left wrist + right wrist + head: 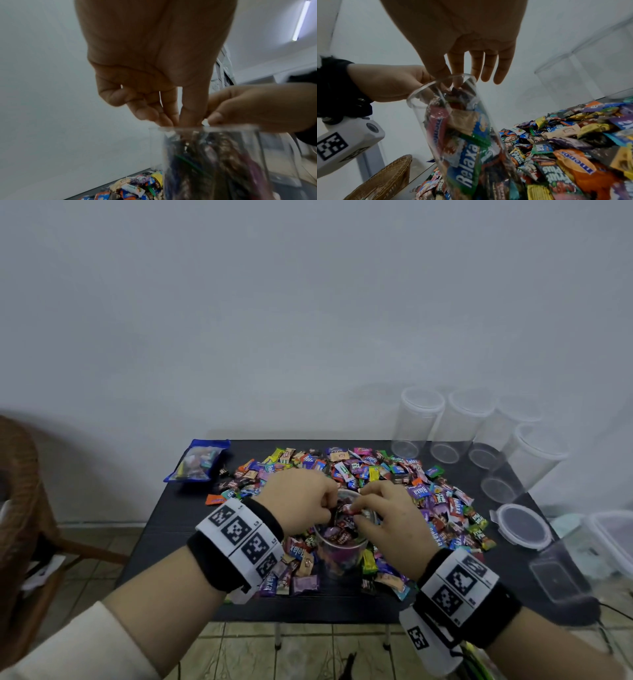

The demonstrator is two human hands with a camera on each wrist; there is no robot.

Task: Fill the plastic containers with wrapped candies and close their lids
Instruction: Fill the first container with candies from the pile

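A clear round container (pixel 339 549) stands in the middle of a wide pile of wrapped candies (pixel 376 467) on the black table (pixel 178 559). It is packed with candies nearly to the rim (pixel 436 81). Both hands meet over its mouth. My left hand (pixel 329 503) has fingers and thumb bunched, and the rim hides their tips in the left wrist view (pixel 178 121). My right hand (pixel 359 508) pinches a red-and-white candy (pixel 349 509) at the mouth. In the right wrist view its thumb and forefinger (pixel 450 79) dip inside, the other fingers straight.
Several empty clear containers (pixel 421 422) stand at the back right, beside a loose round lid (pixel 522 525) and a rectangular tub (pixel 561 573). A blue candy bag (pixel 198 460) lies at the back left. A wicker chair (pixel 20 491) stands left of the table.
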